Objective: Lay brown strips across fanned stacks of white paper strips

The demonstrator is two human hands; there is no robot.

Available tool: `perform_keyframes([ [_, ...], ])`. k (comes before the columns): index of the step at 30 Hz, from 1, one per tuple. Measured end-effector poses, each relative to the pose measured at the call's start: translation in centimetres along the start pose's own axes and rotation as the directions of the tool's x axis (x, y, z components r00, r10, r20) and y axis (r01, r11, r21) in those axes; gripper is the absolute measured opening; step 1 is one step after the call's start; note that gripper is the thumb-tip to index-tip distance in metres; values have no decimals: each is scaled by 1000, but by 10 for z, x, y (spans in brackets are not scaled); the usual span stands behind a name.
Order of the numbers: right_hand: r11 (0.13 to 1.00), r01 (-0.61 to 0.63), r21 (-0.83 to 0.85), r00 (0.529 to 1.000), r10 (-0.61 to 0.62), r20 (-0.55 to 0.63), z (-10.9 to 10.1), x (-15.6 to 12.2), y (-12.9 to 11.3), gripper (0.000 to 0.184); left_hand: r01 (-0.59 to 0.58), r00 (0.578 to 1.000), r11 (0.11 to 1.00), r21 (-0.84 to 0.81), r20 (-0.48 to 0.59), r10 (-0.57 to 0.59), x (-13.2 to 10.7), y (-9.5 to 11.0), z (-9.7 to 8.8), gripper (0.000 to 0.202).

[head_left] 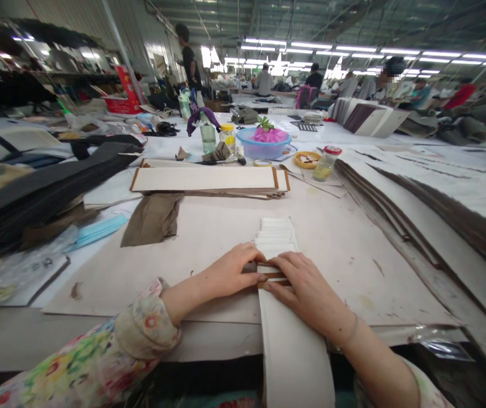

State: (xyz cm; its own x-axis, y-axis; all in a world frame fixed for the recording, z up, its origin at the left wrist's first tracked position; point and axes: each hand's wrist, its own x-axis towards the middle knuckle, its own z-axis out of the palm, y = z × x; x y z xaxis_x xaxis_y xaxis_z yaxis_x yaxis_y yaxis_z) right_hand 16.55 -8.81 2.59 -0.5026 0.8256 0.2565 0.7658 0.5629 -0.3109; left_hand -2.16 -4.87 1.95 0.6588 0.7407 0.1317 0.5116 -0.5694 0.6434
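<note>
A long white strip (294, 345) runs from the table over its near edge toward my body. Brown bands (273, 276) cross it where my fingers are. My left hand (241, 269) pinches the strip's left edge between thumb and fingers. From the other side my right hand (302, 283) presses on the bands, its thumb below and fingers above, close to the left fingertips. Just beyond my hands lies a row of overlapping white pieces (276, 235). Whether these join the strip under my fingers is hidden.
White panels with brown ends (204, 179) lie stacked ahead. A brown cloth (152, 220) is at left, dark fabric (47, 181) beyond it. A blue basin (264, 148), a yellow dish (307, 159) and a red-lidded jar (327, 164) stand behind. Layered sheets (430, 209) cover the right. People work farther back.
</note>
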Motion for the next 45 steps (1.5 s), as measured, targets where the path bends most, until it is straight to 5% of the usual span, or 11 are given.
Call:
perform_keyframes([
  [8,992,64,-107,998,-63,12,0,1,-7,17,-118,992,961,249,78,102,-7,-1,-1,20],
  [17,992,84,-97,996,-84,2,-2,-3,-5,18,-146,987,932,333,108,116,-35,-9,0,35],
  [22,994,72,-82,997,-72,1,-4,-3,-6,18,-62,997,987,148,49,55,-31,-11,-1,27],
  [26,996,51,-68,999,-50,17,-6,-7,-9,23,152,985,987,-44,-80,-155,-17,-15,-1,23],
  [30,997,26,-68,1000,-26,0,-3,-10,-10,25,274,959,957,-95,-56,-280,2,-18,1,23],
  [40,1000,-15,-24,998,13,-56,1,-14,-10,26,231,966,960,-158,-85,-246,18,-14,2,19],
  [45,999,-35,-39,994,31,-104,4,-17,-9,21,202,975,890,-409,-4,-223,23,-3,0,18],
])
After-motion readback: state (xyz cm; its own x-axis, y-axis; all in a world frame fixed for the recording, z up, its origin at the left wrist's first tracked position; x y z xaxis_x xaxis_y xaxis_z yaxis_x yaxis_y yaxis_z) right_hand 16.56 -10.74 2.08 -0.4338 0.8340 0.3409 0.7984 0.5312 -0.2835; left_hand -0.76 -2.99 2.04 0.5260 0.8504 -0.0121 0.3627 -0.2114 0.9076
